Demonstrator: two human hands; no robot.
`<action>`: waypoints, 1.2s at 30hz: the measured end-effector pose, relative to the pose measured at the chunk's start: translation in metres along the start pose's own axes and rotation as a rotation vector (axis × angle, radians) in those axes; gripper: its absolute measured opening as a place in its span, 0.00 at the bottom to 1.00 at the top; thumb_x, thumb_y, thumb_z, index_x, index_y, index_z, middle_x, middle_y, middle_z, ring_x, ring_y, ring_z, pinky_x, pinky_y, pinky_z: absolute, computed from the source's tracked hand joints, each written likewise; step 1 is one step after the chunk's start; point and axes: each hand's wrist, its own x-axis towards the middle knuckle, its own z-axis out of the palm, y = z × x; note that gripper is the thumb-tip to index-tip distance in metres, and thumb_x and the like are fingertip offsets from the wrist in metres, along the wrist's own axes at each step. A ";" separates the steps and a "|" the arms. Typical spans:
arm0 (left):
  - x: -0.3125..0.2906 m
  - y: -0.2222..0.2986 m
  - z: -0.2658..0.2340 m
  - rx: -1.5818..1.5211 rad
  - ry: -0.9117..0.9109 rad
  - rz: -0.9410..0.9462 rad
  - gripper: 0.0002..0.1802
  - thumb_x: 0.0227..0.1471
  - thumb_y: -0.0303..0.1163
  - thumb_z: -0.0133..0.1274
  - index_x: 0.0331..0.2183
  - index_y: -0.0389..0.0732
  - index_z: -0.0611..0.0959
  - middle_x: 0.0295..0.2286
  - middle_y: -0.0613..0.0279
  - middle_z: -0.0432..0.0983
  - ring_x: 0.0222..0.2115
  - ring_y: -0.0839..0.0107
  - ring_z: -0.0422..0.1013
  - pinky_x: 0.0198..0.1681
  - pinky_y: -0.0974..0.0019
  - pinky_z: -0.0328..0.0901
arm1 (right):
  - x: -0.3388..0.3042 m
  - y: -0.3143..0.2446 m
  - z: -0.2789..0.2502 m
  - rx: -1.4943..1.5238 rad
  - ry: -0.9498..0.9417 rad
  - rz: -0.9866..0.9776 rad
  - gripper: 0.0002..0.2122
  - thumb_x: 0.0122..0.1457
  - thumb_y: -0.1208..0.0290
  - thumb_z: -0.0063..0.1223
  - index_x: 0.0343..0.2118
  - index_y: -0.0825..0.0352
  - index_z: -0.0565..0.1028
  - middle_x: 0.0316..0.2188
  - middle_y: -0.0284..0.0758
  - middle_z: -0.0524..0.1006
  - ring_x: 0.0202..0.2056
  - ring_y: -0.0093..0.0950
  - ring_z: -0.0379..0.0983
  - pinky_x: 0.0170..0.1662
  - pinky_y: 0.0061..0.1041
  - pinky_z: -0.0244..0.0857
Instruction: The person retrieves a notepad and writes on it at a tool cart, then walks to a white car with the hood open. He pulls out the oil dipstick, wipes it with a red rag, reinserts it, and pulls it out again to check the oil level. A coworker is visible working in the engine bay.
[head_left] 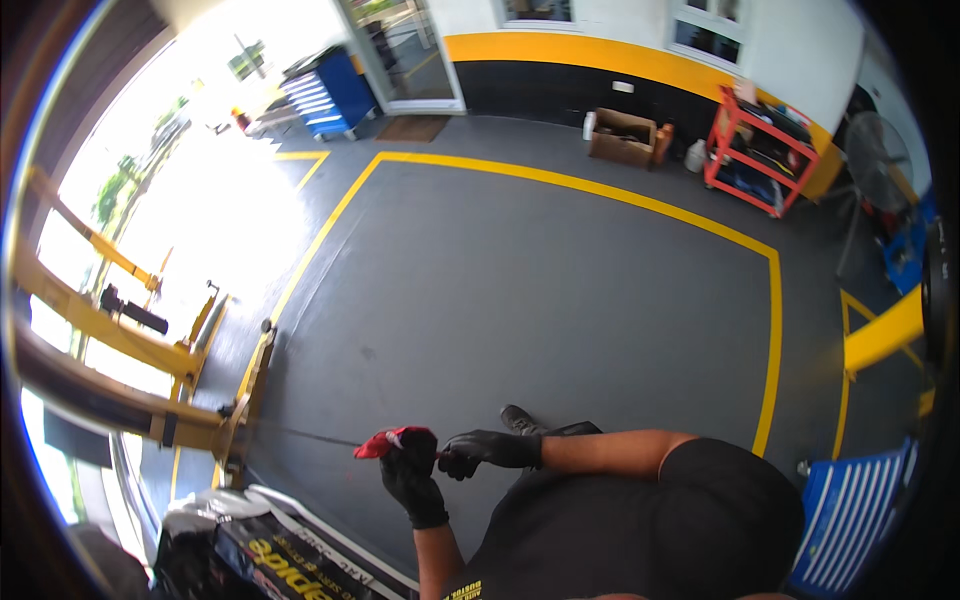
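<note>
At lower centre, the left hand (410, 475) clasps a red rag (378, 443) against a thin dark rod (312, 437), the right hand (480, 452) curls closed, its hold unclear, and wiping seems partway, unfinished.

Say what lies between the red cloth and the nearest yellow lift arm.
In the head view, a thin dark rod runs from the red cloth toward the yellow lift arm, over grey floor; its far tip is too faint to place.
</note>
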 end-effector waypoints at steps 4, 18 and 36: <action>0.096 0.004 -0.031 0.055 0.098 -0.063 0.16 0.77 0.39 0.53 0.57 0.41 0.82 0.43 0.69 0.83 0.42 0.77 0.79 0.46 0.69 0.73 | 0.107 -0.029 -0.027 -0.048 0.027 0.073 0.20 0.82 0.53 0.41 0.50 0.66 0.79 0.42 0.32 0.81 0.43 0.24 0.78 0.50 0.30 0.74; 0.281 0.195 -0.374 -0.050 0.975 0.728 0.19 0.78 0.42 0.51 0.58 0.39 0.83 0.48 0.69 0.82 0.48 0.82 0.76 0.51 0.70 0.72 | 0.530 -0.062 -0.023 -0.538 -0.464 0.213 0.15 0.79 0.70 0.45 0.38 0.75 0.79 0.35 0.37 0.81 0.38 0.29 0.79 0.49 0.32 0.72; 0.325 0.257 -0.680 -0.051 1.357 0.574 0.24 0.79 0.51 0.46 0.54 0.40 0.82 0.45 0.66 0.82 0.41 0.77 0.79 0.42 0.68 0.74 | 0.998 0.012 0.262 -0.537 -0.923 0.175 0.21 0.81 0.61 0.42 0.30 0.69 0.76 0.33 0.40 0.80 0.39 0.33 0.78 0.50 0.36 0.69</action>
